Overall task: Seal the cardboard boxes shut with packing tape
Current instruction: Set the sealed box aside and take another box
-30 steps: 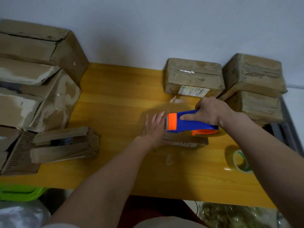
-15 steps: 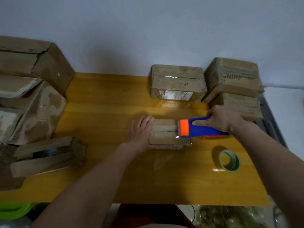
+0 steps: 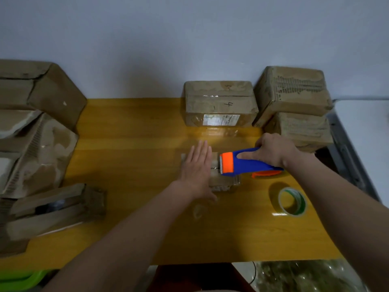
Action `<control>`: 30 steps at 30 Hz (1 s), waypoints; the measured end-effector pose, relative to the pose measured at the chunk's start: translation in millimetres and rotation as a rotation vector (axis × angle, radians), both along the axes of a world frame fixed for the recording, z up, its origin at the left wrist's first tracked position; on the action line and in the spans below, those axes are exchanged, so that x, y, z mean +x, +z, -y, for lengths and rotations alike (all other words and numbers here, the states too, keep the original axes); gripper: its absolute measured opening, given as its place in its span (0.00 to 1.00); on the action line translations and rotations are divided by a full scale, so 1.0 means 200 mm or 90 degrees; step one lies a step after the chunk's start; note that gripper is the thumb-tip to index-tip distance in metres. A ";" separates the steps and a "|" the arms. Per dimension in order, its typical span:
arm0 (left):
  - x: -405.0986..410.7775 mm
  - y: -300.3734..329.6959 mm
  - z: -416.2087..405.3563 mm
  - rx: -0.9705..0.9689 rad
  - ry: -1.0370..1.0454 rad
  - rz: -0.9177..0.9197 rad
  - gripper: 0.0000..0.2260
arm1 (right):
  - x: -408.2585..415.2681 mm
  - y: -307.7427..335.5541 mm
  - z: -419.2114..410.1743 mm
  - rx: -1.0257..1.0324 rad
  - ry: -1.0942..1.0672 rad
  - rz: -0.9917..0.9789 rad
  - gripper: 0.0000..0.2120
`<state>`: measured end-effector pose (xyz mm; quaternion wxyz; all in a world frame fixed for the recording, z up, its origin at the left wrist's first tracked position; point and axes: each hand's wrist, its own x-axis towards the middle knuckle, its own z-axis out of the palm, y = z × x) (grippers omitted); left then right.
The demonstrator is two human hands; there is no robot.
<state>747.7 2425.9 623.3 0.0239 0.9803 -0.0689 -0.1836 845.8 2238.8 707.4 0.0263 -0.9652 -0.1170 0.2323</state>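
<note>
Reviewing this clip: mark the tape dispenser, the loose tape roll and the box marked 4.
tape dispenser [image 3: 248, 163], head view: middle of its blue body.
loose tape roll [image 3: 301, 204], head view: its right rim.
box marked 4 [image 3: 219, 104], head view: its taped top face.

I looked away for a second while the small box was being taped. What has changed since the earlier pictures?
The left hand slid from beside the small box onto its top, lying flat. The tape dispenser, gripped by the right hand, ran rightward, then came back toward the left hand. The tape roll and other boxes stayed put.
</note>
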 end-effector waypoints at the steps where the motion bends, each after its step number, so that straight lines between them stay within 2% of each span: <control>1: 0.01 -0.02 0.04 -0.006 -0.016 0.001 0.66 | 0.00 0.00 0.00 0.000 -0.003 -0.005 0.32; 5: 0.01 -0.09 0.07 0.026 -0.030 0.040 0.62 | 0.02 -0.05 0.04 0.017 -0.026 -0.065 0.32; 10: 0.02 -0.11 0.05 0.005 -0.039 0.061 0.54 | 0.02 -0.10 0.07 0.033 -0.058 -0.148 0.35; 13: 0.06 -0.11 -0.03 0.024 -0.077 0.062 0.52 | 0.02 -0.12 0.06 0.091 -0.089 -0.193 0.36; 19: 0.05 -0.10 -0.28 0.016 -0.084 0.063 0.51 | -0.01 -0.18 -0.10 0.203 -0.057 -0.207 0.30; 25: 0.05 -0.11 -0.30 0.025 -0.097 0.062 0.48 | 0.00 -0.17 0.05 0.218 -0.096 -0.243 0.26; 26: 0.05 -0.12 -0.30 0.028 -0.098 0.062 0.48 | 0.01 -0.17 0.11 0.205 -0.099 -0.245 0.29; 30: 0.05 -0.13 -0.30 0.023 -0.095 0.071 0.47 | 0.04 -0.16 0.28 0.149 -0.129 -0.207 0.51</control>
